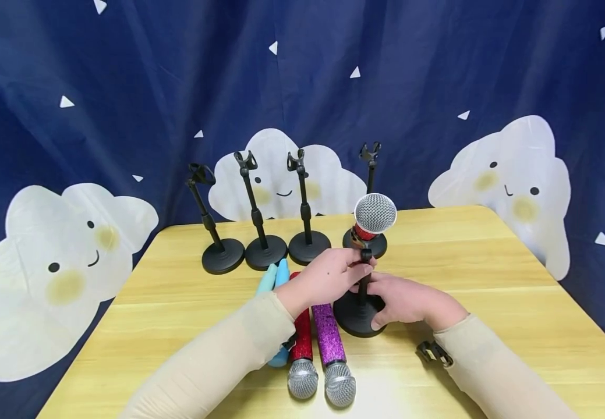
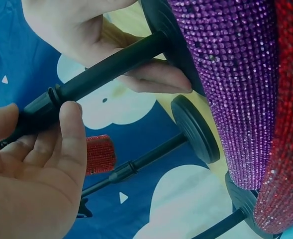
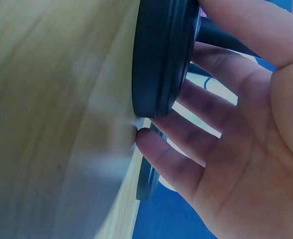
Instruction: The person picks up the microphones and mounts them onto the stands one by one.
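A black desktop microphone stand (image 1: 363,289) stands at the table's middle right, holding a red microphone (image 1: 375,214) with a silver mesh head in its clip. My left hand (image 1: 336,273) grips the upper pole just below the clip; in the left wrist view its thumb and fingers (image 2: 71,129) curl round the pole. Lower down, my right hand (image 1: 407,298) holds the round base (image 3: 163,59), thumb on one side and fingers spread round the other. The red handle end (image 2: 100,155) shows behind my left fingers.
Left of the stand lie a purple glittery microphone (image 1: 329,334), a red one (image 1: 302,349) and blue ones (image 1: 279,273), partly under my left sleeve. Several stands with bare clips, such as one (image 1: 265,251), line the back edge. A black clip-shaped piece (image 1: 435,353) is by my right sleeve.
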The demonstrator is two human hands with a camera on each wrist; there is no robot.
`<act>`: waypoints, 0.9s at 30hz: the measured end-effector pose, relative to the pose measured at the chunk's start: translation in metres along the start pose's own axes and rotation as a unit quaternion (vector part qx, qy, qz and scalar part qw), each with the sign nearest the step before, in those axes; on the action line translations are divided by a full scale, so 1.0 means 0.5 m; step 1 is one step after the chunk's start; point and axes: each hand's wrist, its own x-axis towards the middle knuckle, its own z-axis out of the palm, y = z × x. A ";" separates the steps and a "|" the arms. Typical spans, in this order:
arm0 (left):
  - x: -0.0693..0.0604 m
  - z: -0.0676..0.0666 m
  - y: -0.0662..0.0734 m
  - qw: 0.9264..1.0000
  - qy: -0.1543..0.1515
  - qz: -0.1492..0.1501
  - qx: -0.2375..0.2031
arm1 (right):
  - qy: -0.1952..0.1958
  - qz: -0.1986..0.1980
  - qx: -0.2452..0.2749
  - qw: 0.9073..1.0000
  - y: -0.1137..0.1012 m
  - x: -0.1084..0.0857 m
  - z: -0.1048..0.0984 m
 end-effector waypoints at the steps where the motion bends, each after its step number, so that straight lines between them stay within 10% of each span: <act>1: -0.001 0.000 0.000 1.000 -0.001 -0.003 -0.002 | 0.000 0.004 -0.001 1.000 0.000 0.000 0.001; 6: -0.002 0.004 0.003 0.999 -0.007 -0.031 -0.021 | 0.004 -0.001 0.000 1.000 -0.004 -0.004 -0.002; 12: 0.001 0.016 0.011 0.996 0.047 -0.052 0.059 | 0.002 -0.007 0.001 1.000 -0.009 -0.006 -0.009; 20: -0.011 0.030 0.000 0.990 0.114 -0.016 0.086 | -0.007 -0.001 -0.001 1.000 0.001 0.003 0.000; 27: -0.007 0.018 -0.011 0.999 0.043 0.012 -0.019 | 0.000 -0.022 -0.007 1.000 0.006 -0.001 -0.002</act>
